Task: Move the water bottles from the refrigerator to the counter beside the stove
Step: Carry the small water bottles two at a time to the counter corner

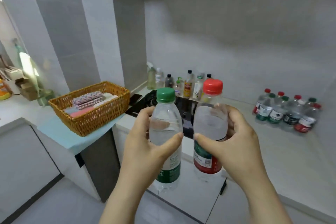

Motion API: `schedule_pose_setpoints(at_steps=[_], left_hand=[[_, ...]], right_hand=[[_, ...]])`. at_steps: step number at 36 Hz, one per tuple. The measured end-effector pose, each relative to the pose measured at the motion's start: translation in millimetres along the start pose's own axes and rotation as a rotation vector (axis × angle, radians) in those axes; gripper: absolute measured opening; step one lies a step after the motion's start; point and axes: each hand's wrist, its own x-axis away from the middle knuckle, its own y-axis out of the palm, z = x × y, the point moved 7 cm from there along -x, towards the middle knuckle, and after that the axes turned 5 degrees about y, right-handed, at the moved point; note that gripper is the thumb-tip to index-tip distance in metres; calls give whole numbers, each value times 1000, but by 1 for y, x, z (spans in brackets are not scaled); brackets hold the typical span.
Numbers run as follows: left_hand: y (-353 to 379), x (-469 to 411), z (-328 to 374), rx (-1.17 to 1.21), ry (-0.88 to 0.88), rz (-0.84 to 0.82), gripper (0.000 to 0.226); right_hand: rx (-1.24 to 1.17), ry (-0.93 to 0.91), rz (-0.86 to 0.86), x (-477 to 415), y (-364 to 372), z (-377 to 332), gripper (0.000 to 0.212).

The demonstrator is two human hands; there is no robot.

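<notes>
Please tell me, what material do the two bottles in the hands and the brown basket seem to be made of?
Green-capped bottle and red-capped bottle: clear, glossy plastic, probably; the stove shows through them, and the caps look opaque. Basket: woven wicker or rattan, matte; the strands are visible.

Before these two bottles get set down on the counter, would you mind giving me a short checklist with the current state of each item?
1. Left hand grips the green-capped bottle firmly: ok, fingers and thumb wrap its middle.
2. Right hand grips the red-capped bottle firmly: ok.
3. Both caps on: ok; whether screwed tight, cannot tell.
4. Bottles upright: ok, both nearly vertical.
5. Free space on the counter beside the stove: ok, bare surface in front of the group of bottles already standing there.
6. Path clear of the basket: ok, it sits far left of the stove.
</notes>
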Motion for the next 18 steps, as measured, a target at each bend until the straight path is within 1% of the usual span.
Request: schedule_pose_setpoints(at_steps=[3, 7, 12, 18], left_hand=[[35, -9, 7, 35, 12, -50, 44], [85, -21, 19, 51, 47, -102, 45], [151, -36, 34, 67, 80, -133, 44], [226, -47, 48, 91, 98, -173, 45]], right_hand=[[2, 7, 57, -6, -33, 11, 59], [17, 33, 110, -18, -77, 30, 64], [29, 44, 173, -39, -136, 53, 58], [65, 67, 234, -61, -204, 81, 60]])
